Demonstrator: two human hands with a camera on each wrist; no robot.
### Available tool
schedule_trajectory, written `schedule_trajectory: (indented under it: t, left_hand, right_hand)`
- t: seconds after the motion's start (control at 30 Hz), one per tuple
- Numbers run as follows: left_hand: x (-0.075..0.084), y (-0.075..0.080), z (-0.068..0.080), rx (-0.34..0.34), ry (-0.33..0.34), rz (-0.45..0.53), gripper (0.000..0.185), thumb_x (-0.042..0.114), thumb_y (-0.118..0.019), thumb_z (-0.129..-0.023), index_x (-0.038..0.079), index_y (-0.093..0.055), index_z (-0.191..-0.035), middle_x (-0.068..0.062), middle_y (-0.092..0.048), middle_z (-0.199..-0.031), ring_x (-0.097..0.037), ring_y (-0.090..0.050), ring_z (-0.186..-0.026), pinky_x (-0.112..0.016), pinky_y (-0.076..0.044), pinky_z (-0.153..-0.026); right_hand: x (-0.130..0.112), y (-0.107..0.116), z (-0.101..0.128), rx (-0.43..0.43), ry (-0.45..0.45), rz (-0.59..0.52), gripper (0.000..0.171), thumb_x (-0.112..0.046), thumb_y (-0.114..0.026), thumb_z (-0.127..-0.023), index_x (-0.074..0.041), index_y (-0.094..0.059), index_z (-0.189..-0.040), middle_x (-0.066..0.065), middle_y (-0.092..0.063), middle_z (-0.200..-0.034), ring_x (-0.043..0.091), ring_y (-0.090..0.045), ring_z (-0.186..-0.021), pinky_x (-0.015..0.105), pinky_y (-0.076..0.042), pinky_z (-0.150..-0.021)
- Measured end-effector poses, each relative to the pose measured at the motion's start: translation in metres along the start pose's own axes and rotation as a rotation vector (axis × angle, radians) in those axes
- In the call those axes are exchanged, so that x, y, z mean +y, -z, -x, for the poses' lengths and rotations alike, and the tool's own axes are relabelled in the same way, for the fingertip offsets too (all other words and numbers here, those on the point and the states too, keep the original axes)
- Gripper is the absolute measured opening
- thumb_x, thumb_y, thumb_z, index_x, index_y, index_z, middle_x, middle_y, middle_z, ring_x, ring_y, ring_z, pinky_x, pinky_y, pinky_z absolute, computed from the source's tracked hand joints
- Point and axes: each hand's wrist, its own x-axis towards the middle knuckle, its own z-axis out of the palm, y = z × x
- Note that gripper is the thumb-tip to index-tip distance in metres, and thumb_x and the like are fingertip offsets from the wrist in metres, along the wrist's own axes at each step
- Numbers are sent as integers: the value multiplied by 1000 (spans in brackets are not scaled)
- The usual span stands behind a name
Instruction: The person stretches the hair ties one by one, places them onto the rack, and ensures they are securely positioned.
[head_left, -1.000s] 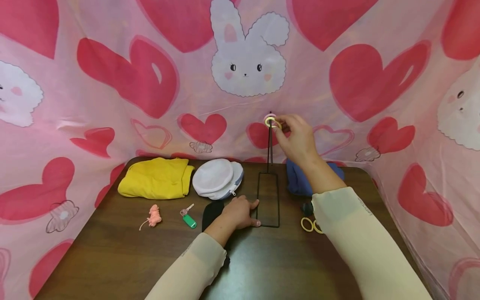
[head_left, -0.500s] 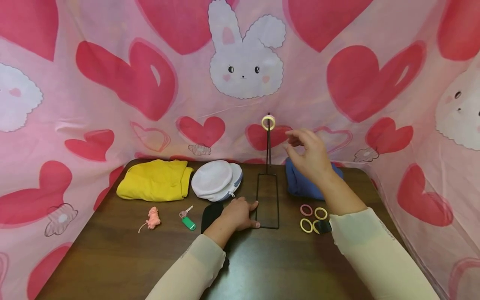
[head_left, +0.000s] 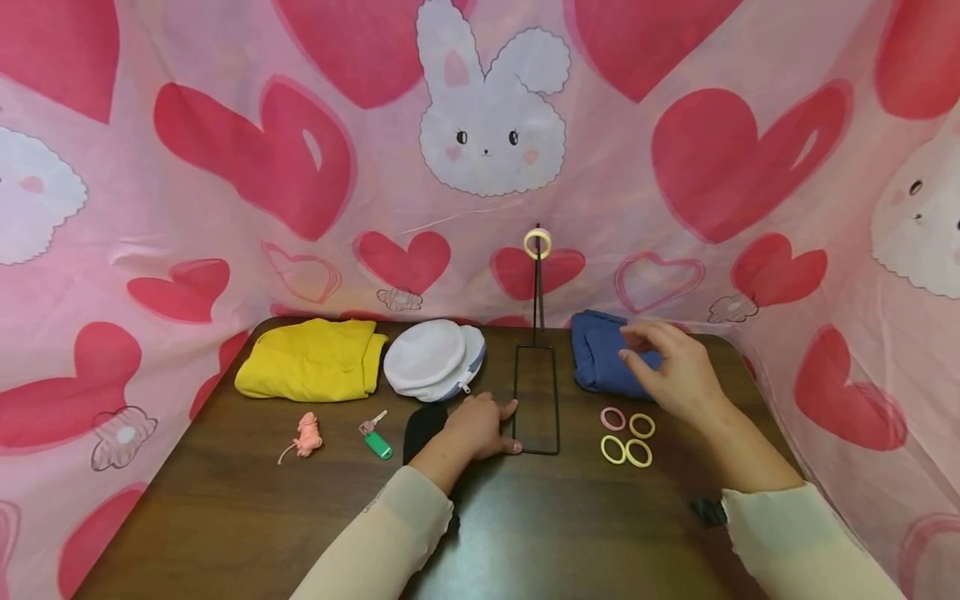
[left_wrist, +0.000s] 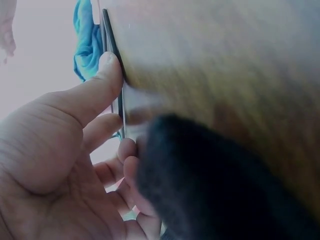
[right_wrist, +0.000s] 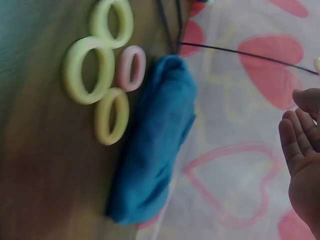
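A black wire stand (head_left: 557, 400) has a flat rectangular base on the table and an upright at the back. Near its top hang a yellow ring (head_left: 528, 250) and, largely hidden behind it, a pink ring. My left hand (head_left: 474, 429) rests on the base's left front corner; thumb and forefinger, spread apart, press the wire (left_wrist: 120, 65). My right hand (head_left: 678, 371), fingers loosely bent, is in the air before a folded blue cloth (head_left: 600, 354), holding nothing. Below it lie a pink ring (head_left: 612, 409) and several yellow rings (head_left: 639, 464), also seen in the right wrist view.
A yellow folded cloth (head_left: 307, 358) and a white round zipped pouch (head_left: 427, 354) lie at the back left. In front are a pink animal figure (head_left: 307, 435) and a key with a green tag (head_left: 378, 444). A printed curtain (head_left: 480, 208) closes off the table's back.
My right hand let go of the yellow ring, which stayed on the stand, then drew back right and down toward the loose rings. My left hand keeps its place on the base.
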Motion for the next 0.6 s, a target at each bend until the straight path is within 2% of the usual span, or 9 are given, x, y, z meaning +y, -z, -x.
schedule_trajectory:
  t: [0.07,0.27,0.37,0.5,0.6]
  left_hand:
    - [0,0,0,-2,2,0,82,59,-78,-87,35,-44,-158,-17,-49,-152,-39,-50,-133,-55,-49,-102]
    - [2,3,1,-4,12,17,82,58,-79,-86,35,-45,-157,-18,-47,-153,-41,-49,-135,-56,-47,-103]
    - [2,2,1,-6,11,24,82,57,-79,-86,35,-45,-157,-18,-49,-151,-40,-49,-134,-57,-47,-103]
    - [1,0,1,-5,11,27,82,58,-79,-86,36,-45,-157,-17,-50,-150,-39,-50,-132,-57,-48,-101]
    - [1,1,1,-4,13,29,81,58,-79,-85,36,-46,-156,-17,-50,-149,-38,-50,-132,-57,-49,-101]
  right_hand:
    - [5,2,11,-46,-25,15,34,-1,-86,-81,-4,-74,-113,4,-73,-101,21,-71,-86,16,-48,-82]
    - [20,5,42,-210,-49,28,34,-3,-86,-82,-7,-75,-113,2,-73,-104,19,-71,-87,41,-57,-75]
    - [28,5,57,-284,-51,9,35,-1,-86,-81,-5,-75,-114,2,-73,-104,18,-70,-88,41,-58,-75]
    - [37,5,72,-388,-74,6,38,-2,-86,-79,-5,-75,-115,2,-74,-106,21,-70,-96,42,-55,-83]
    - [44,5,80,-481,-123,10,42,-4,-87,-78,-6,-74,-118,3,-74,-111,26,-69,-106,49,-51,-93]
